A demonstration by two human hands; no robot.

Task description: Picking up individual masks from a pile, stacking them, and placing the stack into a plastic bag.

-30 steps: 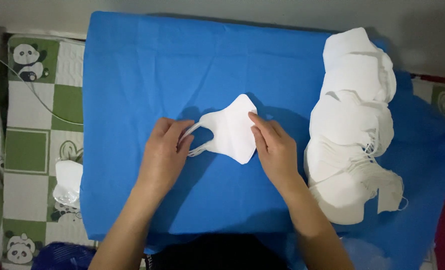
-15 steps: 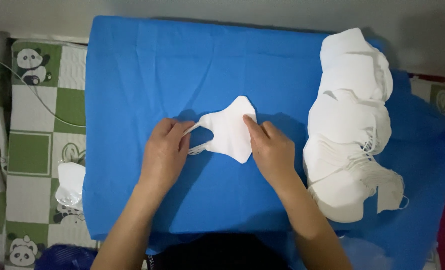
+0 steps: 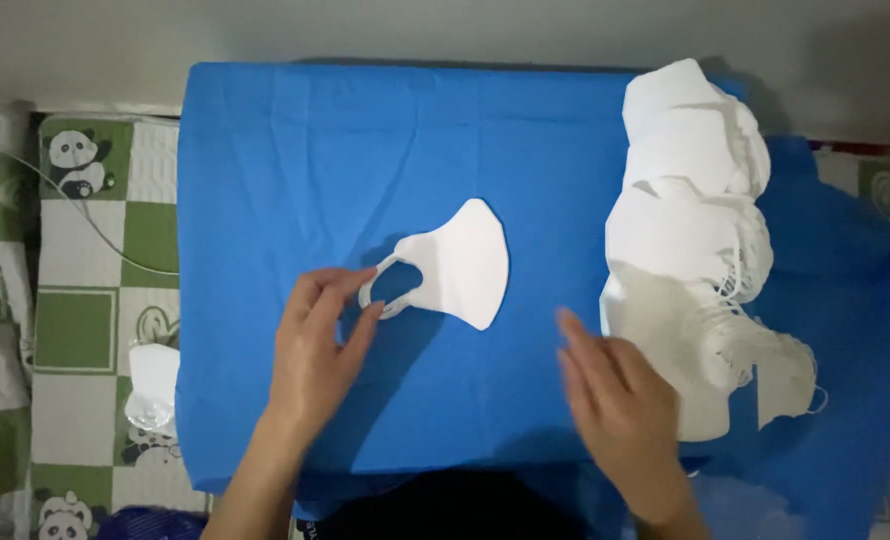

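Since the earlier frame, the right hand (image 3: 620, 415) has left the folded white fabric face mask (image 3: 465, 262) and now hovers open, blurred, beside the tall stack of white masks (image 3: 690, 235). Left hand (image 3: 315, 350) pinches the mask's ear loop (image 3: 387, 290). Mask lies mid blue cloth (image 3: 295, 160).

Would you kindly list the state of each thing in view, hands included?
Folded white mask: flat on the cloth.
Ear loop: pinched by left hand.
Right hand: open, empty, blurred.
Mask pile: loosely heaped.
Blue cloth: spread flat.
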